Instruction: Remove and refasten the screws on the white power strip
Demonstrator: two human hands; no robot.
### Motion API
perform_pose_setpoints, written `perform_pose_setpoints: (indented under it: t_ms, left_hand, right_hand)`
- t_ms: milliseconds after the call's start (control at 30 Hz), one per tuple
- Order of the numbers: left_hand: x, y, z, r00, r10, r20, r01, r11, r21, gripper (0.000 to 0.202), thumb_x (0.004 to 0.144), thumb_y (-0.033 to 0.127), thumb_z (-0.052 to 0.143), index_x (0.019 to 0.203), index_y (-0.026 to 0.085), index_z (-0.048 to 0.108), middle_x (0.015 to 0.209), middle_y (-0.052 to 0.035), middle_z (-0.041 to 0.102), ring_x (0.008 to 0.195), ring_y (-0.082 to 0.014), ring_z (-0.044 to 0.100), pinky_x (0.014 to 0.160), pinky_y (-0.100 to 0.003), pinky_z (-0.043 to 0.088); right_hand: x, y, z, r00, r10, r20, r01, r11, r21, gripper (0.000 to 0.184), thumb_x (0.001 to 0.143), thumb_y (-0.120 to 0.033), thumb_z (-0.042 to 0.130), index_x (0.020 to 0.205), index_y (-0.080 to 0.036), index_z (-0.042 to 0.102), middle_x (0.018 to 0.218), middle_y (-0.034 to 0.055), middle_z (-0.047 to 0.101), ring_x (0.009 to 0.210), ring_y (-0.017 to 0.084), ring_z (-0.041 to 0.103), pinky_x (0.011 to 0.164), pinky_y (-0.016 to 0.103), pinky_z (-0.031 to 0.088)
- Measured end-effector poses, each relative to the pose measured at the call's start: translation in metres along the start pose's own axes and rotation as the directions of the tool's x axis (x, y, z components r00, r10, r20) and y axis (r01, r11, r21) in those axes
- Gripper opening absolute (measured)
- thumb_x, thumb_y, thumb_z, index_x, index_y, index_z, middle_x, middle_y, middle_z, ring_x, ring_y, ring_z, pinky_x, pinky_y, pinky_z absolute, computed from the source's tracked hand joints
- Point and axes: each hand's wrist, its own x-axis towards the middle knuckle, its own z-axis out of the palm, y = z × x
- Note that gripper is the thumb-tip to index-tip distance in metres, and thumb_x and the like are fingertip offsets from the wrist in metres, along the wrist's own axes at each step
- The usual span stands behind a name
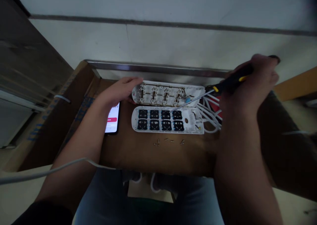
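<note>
An opened white power strip lies in two halves on the cardboard. Its far half (160,83) shows metal contact strips inside, and its near half (135,119) carries rows of black socket inserts. My left hand (123,89) grips the left end of the far half, fingers on its rim. In my right hand (256,78) is a screwdriver (232,79) with a black and yellow handle, its long shaft slanting down left across the far half. The tip reaches the upper row of inserts; whether it touches them I cannot tell. Several loose screws (172,141) lie just in front.
A lit phone (112,119) lies by my left forearm. White cable (210,111) is bundled at the strip's right end, beside something red (216,107). Cardboard walls (74,93) rise at the sides, and a tiled wall (158,43) stands behind.
</note>
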Motion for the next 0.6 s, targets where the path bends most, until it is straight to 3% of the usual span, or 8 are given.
perform_pose_setpoints:
  t_ms: [167,300,500,600]
  left_hand:
    - [0.002,-0.002,-0.001,1.000,0.017,-0.003,-0.017,1.000,0.015,0.034,0.098,0.048,0.061,0.095,0.018,0.077,0.085,-0.0075,0.075,0.068,-0.0174,0.069,0.058,-0.025,0.058]
    - [-0.001,0.002,-0.001,1.000,-0.021,-0.001,0.021,1.000,0.020,0.033,0.099,0.048,0.060,0.095,0.020,0.076,0.088,-0.0087,0.076,0.071,-0.0186,0.070,0.061,-0.029,0.060]
    - [-0.002,0.002,-0.001,1.000,-0.015,-0.009,0.015,0.999,0.031,0.035,0.097,0.050,0.061,0.099,0.019,0.076,0.089,-0.0085,0.076,0.075,-0.0191,0.071,0.064,-0.027,0.061]
    - [-0.001,0.001,-0.003,1.000,-0.008,0.008,0.008,1.000,0.027,0.036,0.096,0.051,0.061,0.098,0.019,0.076,0.087,-0.0079,0.075,0.075,-0.0190,0.071,0.064,-0.027,0.061]
  right_hand:
    - [0.014,-0.004,-0.006,0.997,0.018,-0.071,-0.015,0.999,0.043,0.023,0.100,-0.033,0.023,0.082,-0.018,0.027,0.060,-0.0048,0.028,0.045,0.004,0.032,0.045,0.020,0.026]
    - [0.021,-0.003,-0.013,0.996,-0.036,-0.076,0.036,0.999,-0.001,0.019,0.097,-0.027,0.033,0.080,-0.018,0.033,0.061,-0.0044,0.033,0.045,0.004,0.037,0.044,0.021,0.026]
    - [0.018,-0.005,-0.020,0.999,0.041,0.031,-0.042,0.999,0.023,0.024,0.092,-0.036,0.029,0.075,-0.019,0.028,0.058,-0.0032,0.031,0.044,0.006,0.034,0.043,0.024,0.025]
    - [0.013,-0.003,-0.020,0.987,0.095,0.128,-0.096,0.995,-0.004,0.022,0.085,-0.034,0.037,0.072,-0.018,0.032,0.057,-0.0021,0.032,0.045,0.006,0.033,0.043,0.024,0.021]
